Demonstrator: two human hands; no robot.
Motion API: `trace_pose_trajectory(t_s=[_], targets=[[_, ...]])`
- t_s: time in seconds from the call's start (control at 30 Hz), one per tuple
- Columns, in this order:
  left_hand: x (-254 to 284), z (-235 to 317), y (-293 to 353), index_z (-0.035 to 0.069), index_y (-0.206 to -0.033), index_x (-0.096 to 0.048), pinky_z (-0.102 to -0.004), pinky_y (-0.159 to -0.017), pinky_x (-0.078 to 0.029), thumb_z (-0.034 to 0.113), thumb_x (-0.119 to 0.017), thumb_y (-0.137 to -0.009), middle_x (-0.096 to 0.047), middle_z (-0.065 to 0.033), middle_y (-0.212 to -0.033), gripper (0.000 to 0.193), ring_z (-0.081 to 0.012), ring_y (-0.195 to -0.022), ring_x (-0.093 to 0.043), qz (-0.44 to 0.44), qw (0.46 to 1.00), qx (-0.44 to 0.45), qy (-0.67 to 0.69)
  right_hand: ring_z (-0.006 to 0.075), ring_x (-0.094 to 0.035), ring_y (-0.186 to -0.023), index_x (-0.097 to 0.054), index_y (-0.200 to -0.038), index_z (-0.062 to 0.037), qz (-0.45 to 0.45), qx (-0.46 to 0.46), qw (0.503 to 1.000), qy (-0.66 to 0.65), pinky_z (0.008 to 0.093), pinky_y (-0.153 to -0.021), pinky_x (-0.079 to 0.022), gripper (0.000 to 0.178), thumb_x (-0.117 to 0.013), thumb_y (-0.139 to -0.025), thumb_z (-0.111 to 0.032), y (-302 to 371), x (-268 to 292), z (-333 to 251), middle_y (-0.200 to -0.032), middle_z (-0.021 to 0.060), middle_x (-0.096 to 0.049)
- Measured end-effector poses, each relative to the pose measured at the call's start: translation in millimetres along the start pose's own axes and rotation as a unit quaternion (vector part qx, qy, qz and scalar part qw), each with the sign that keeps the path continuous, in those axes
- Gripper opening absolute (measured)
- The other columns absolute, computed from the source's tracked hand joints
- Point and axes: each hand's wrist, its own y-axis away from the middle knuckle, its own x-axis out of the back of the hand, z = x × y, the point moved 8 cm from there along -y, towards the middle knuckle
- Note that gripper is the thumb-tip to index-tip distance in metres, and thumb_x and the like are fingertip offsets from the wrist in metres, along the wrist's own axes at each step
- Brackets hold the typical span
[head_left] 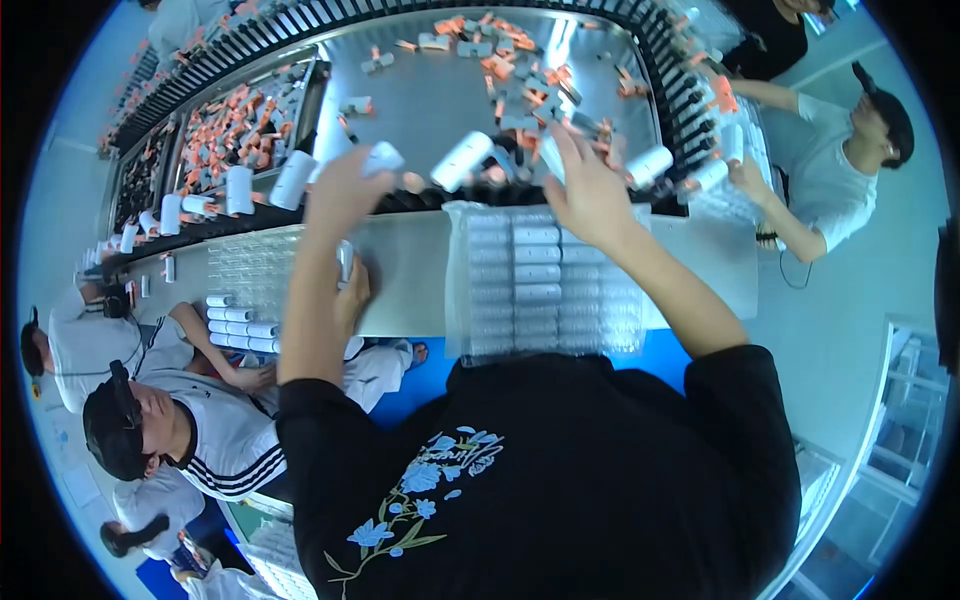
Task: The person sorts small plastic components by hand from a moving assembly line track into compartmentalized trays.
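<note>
White tubes (537,255) are presumably aligned by the tray (457,300). Another is pinched by the right hand (592,195); the left hand (347,192) is unreadably blurred.

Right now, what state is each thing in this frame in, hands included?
Left hand: raised, blurred, at a white piece; grip unclear.
Right hand: fingers against another white piece; grip unclear.
White cylinder between the hands: tilted, apart from both.
Nearest clear tray: partly filled with white cylinders.
Clear tray at left: partly filled.
Parts in the metal tray: scattered loosely.
Orange parts at upper left: heaped.
</note>
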Motion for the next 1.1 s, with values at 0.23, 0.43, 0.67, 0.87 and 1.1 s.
trace_pose_trajectory(t_s=[0.23,0.43,0.67,0.87,1.1], targets=[[-65.0,52.7,112.7,0.005,-0.099,-0.067,-0.0405,-0.075,-0.051,0.007,-0.07,-0.079,-0.066,-0.0131,-0.092,0.021,-0.0313,-0.086,-0.065,0.248,0.95,-0.129,0.141,0.0344,-0.06,-0.11,-0.065,-0.111,-0.0102,0.017,-0.109,0.993,-0.041,0.0473,-0.095,-0.047,0.033,-0.071,-0.079,-0.008,142.3,-56.4,68.7,-0.117,0.0114,-0.064],[-223.1,140.2,135.5,0.011,-0.107,-0.068,-0.0435,-0.085,-0.052,0.017,-0.073,-0.08,-0.063,-0.0092,-0.107,0.028,-0.0326,-0.101,-0.06,-0.07,0.974,-0.185,0.111,0.0277,-0.06,-0.108,-0.066,-0.11,-0.0181,-0.079,-0.083,0.993,0.03,0.0442,-0.093,-0.047,0.04,-0.078,-0.073,-0.02,137.8,-66.9,85.9,-0.107,0.0055,-0.063],[-232.1,152.5,132.9,0.011,-0.112,-0.067,-0.0453,-0.087,-0.05,0.02,-0.073,-0.082,-0.062,-0.013,-0.108,0.032,-0.0351,-0.102,-0.058,-0.091,0.981,-0.167,0.024,0.0285,-0.057,-0.109,-0.064,-0.112,-0.0137,-0.067,-0.047,0.996,0.042,0.0436,-0.092,-0.048,0.039,-0.076,-0.075,-0.015,148.6,-73.6,75.1,-0.11,0.0072,-0.057],[-202.1,180.5,122.3,0.007,-0.116,-0.063,-0.0423,-0.094,-0.049,0.018,-0.07,-0.086,-0.063,-0.0163,-0.121,0.033,-0.0353,-0.115,-0.058,-0.087,0.963,-0.244,0.074,0.0279,-0.067,-0.091,-0.056,-0.122,-0.0028,0.137,-0.196,0.955,-0.178,0.0358,-0.073,-0.054,0.041,-0.073,-0.087,-0.018,191.0,9.7,98.3,-0.111,0.0185,-0.063],[-150.1,233.4,50.4,0.001,-0.131,-0.056,-0.0313,-0.095,-0.045,0.012,-0.057,-0.09,-0.062,-0.0085,-0.117,0.043,-0.0155,-0.109,-0.058,-0.214,0.804,-0.135,0.539,0.0291,-0.067,-0.091,-0.054,-0.128,0.0021,0.218,-0.316,0.874,-0.299,0.0379,-0.078,-0.053,0.044,-0.068,-0.092,-0.019,244.8,37.8,148.7,-0.102,0.0191,-0.067]])
